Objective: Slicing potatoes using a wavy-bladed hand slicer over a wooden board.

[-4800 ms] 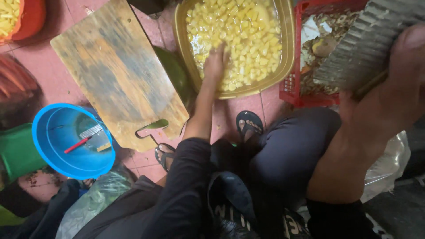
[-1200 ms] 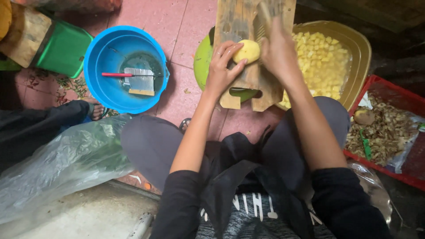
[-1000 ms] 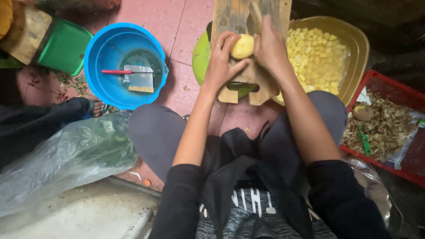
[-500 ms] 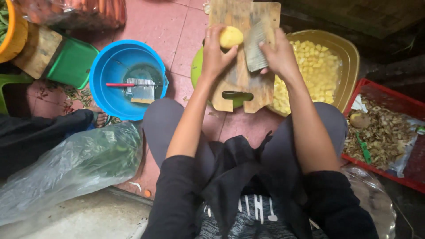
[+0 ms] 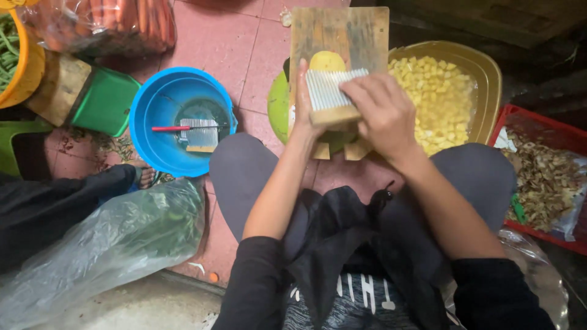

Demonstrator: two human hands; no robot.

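A peeled yellow potato (image 5: 327, 60) rests on a wooden cutting board (image 5: 340, 32) that lies over a green bowl (image 5: 279, 109). My left hand (image 5: 301, 104) steadies the potato from its left side. In my right hand (image 5: 380, 113) is a ridged metal cutter with a wooden back (image 5: 332, 93), its blade set against the near side of the potato. A shallow yellow basin (image 5: 476, 68) of cut yellow cubes sits just right of the board.
A blue bucket (image 5: 154, 111) at left holds a second ridged cutter and a red-handled tool. A red crate (image 5: 543, 172) of peelings stands at right. Green stools (image 5: 101, 102), a bag of carrots (image 5: 116, 24), and a clear bag of greens (image 5: 116, 241) lie at left.
The board and potato have gone from my lap area to the top of the view. My right hand has brought the ridged cutter down against the potato, and my left hand has slid to its side.
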